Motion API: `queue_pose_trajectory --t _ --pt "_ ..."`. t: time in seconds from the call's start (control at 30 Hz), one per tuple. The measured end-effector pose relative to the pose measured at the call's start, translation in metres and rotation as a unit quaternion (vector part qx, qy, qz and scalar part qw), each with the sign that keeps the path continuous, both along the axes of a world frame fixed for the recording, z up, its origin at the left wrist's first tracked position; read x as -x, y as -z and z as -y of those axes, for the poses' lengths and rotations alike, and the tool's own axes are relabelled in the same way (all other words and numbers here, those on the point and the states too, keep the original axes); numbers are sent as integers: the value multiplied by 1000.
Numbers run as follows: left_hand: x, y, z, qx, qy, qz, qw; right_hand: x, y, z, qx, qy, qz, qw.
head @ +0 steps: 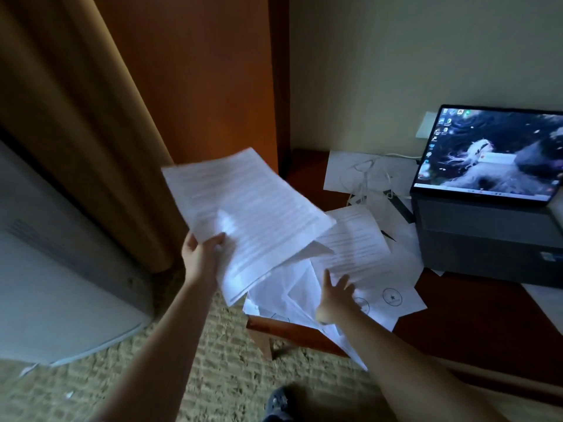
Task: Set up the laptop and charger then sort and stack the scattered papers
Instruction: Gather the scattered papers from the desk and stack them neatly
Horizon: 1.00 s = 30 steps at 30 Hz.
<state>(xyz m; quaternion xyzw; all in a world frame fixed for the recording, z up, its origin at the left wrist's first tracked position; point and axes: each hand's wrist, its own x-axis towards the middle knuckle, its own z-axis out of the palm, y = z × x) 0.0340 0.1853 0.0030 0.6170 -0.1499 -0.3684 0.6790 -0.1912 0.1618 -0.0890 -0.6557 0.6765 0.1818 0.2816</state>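
Sorting papers, laptop [487, 184] already running.
Left hand [203, 254] gripped a sheaf [243, 205]; right hand [336, 295], fingers spread, reached toward one o'clock for loose sheets [356, 248] on the tabletop [475, 318].

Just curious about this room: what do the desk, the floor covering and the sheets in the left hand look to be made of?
Desk: probably wood or veneer, reddish-brown with a slight sheen. Floor covering: looks like looped carpet, ridged and matte. Sheets held by the left hand: thin white printed paper, bending.
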Motion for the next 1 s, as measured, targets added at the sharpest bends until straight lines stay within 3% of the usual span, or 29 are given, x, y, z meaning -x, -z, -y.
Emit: queue_pose_trajectory --t 0.1,0.17,0.3,0.33,0.4,0.5,0.57,0.63,0.73,0.8,0.87,0.93,1.0 --pt "3 21 -11 -77 103 19 991 7 4 -1 79 -21 -19 997" --pt "6 35 -22 -117 154 28 981 16 2 2 124 3 18 992" --pt "7 59 -28 -183 226 96 952 33 -24 24 245 244 131 929" --pt "6 62 -27 -170 238 116 949 29 -36 28 279 255 143 915" --pt "5 67 -24 -143 257 147 944 9 -62 31 308 176 156 922" --pt "12 68 -18 -150 237 106 954 -41 -80 21 211 -28 196 957" --pt "17 71 -16 -133 198 61 969 -67 -74 9 134 -123 225 957" --pt "21 70 -16 -93 158 -22 983 -80 -62 -3 54 -145 270 950" --pt "21 69 -16 -104 154 -131 974 -85 -46 -8 -105 -67 374 919" --pt "18 73 -13 -150 186 -48 970 -75 -41 -5 -95 -16 411 907" --pt "18 76 -12 -198 182 79 960 -56 -32 1 38 62 392 917" --pt "20 73 -14 -219 124 212 944 -29 -22 7 178 71 259 946" --pt "20 67 -18 -199 74 292 932 -4 -12 7 139 7 143 980"
